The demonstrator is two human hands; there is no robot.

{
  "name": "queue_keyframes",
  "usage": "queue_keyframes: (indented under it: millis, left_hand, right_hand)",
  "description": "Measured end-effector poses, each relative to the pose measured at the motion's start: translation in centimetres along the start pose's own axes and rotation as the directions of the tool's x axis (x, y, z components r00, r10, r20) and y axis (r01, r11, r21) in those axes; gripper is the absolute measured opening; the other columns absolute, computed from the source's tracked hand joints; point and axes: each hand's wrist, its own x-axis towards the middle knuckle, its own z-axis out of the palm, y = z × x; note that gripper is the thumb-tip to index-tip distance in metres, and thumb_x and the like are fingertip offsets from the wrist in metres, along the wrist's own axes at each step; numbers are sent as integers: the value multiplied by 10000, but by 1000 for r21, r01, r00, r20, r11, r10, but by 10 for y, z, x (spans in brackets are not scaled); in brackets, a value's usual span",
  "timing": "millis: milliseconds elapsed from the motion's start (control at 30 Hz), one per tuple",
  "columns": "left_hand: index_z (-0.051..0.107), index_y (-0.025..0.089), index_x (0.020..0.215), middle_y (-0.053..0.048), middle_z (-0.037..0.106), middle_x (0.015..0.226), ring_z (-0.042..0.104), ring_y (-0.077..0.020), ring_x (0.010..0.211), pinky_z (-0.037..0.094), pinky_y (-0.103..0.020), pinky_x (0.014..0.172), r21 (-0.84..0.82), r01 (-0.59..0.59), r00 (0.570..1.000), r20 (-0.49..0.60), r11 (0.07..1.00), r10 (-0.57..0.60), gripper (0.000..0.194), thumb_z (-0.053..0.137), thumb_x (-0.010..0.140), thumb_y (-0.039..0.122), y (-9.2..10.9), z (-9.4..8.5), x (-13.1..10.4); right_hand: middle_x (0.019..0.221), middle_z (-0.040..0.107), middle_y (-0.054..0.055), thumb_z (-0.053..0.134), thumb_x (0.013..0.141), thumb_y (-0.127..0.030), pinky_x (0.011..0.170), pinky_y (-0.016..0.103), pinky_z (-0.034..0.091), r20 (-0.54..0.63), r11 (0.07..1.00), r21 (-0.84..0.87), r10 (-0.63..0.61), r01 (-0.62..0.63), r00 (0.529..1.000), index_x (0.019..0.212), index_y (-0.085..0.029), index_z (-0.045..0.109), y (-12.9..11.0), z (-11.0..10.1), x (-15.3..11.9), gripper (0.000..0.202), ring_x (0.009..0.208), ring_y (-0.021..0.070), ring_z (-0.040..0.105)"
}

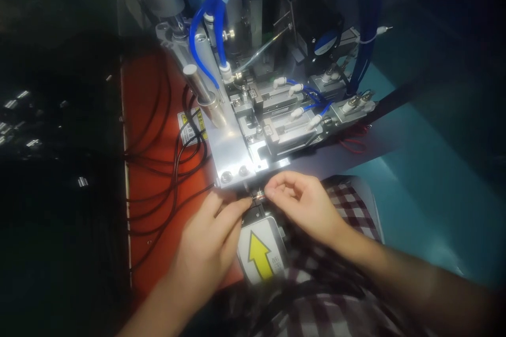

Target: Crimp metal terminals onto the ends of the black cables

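Observation:
A small shiny part (259, 196) with thin wire-like ends lies between my two hands, just in front of the machine's metal plate (233, 155); its exact kind is too small to tell. My left hand (211, 229) has thumb and forefinger pinched at its left end. From the other side, my right hand (306, 202) pinches its right end, the other fingers curled in. Below the fingertips sits a white block with a yellow arrow (259, 253) pointing toward the machine. The left fingers partly hide a dark fixture (255, 215) above that block.
Pneumatic cylinders (294, 131) with white fittings and blue hoses (193, 37) stand beyond my hands. A metal post (201, 89) rises from the plate. Black cables (174, 184) cross the orange base (148, 100) at left. A checkered cloth (351, 205) covers my lap.

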Motion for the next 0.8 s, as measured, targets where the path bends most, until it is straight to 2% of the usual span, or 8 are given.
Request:
queue_keyframes:
  millis: [167,433,800]
  left_hand:
    - [652,141,1037,-43,550,920,589,-103,832,475,-167,723,-9,-14,1000,-5,1000,14,228,522,876,47,-1,2,1]
    - [652,137,1023,-42,546,935,587,-102,846,472,-168,742,-12,-8,1000,4,1000,9,217,522,876,46,1,0,2]
    - [646,140,1024,-39,547,942,579,-94,825,466,-161,733,8,-27,1000,-10,1000,27,213,522,878,48,2,-1,3]
  right_hand:
    - [618,531,-24,610,805,-187,528,216,400,18,999,44,-1,0,1000,725,-145,609,-3,3,1,90,563,95,468]
    - [491,417,-86,598,822,-146,432,198,289,31,984,123,124,-127,992,696,-144,587,-8,5,0,126,438,54,330]
    - [436,392,-103,588,820,-127,416,195,256,54,974,133,179,-184,982,673,-142,578,-13,3,1,148,413,48,321]
